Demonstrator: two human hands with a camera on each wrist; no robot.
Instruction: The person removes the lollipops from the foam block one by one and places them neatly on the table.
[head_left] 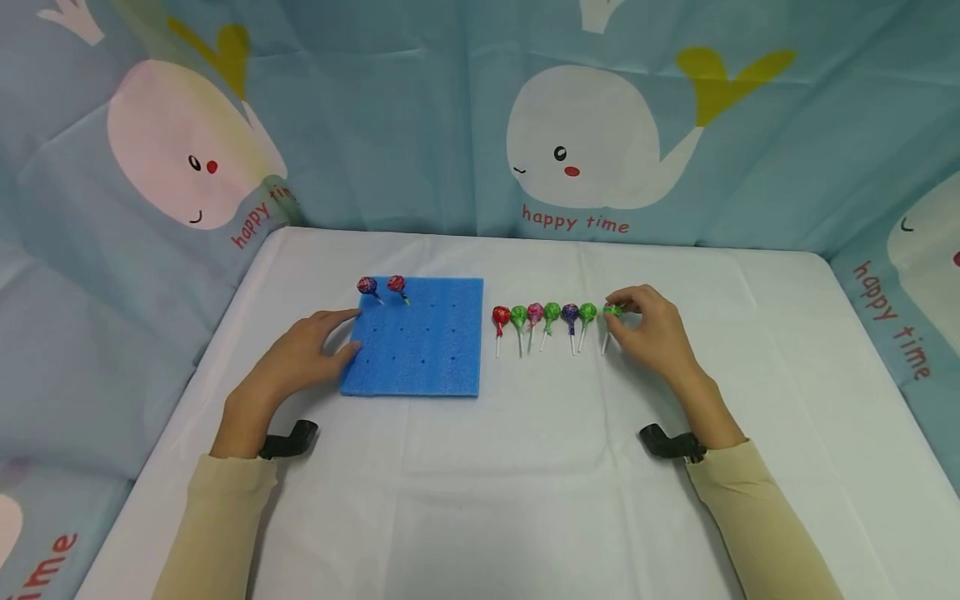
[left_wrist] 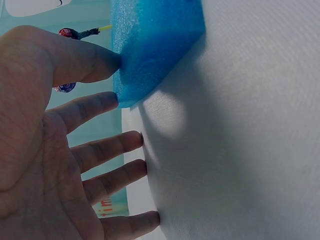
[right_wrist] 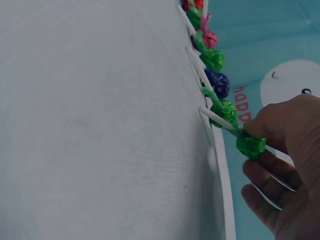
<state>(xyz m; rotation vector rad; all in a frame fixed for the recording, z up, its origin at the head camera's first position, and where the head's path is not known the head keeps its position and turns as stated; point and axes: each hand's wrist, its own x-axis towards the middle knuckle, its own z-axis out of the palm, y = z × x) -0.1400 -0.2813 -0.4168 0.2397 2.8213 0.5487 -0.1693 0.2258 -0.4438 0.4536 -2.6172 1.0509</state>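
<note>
A blue foam board (head_left: pixel 420 358) with rows of small holes lies on the table. Two lollipops stand in it near its far left corner: one red and blue (head_left: pixel 367 286), one mostly red (head_left: pixel 397 284). My left hand (head_left: pixel 303 350) touches the board's left edge with thumb and index fingertips, the other fingers spread in the left wrist view. To the right of the board, several wrapped lollipops (head_left: pixel 551 312) in red, green, pink and purple lie in a row. At the row's right end, my right hand (head_left: pixel 654 332) pinches a green lollipop (right_wrist: pixel 251 146) by its head, the white stick pointing toward the row.
A white cloth (head_left: pixel 525 483) covers the table. Behind it hangs a blue curtain (head_left: pixel 420 125) printed with whales. Black wrist cameras sit at the left wrist (head_left: pixel 291 439) and the right wrist (head_left: pixel 670 443).
</note>
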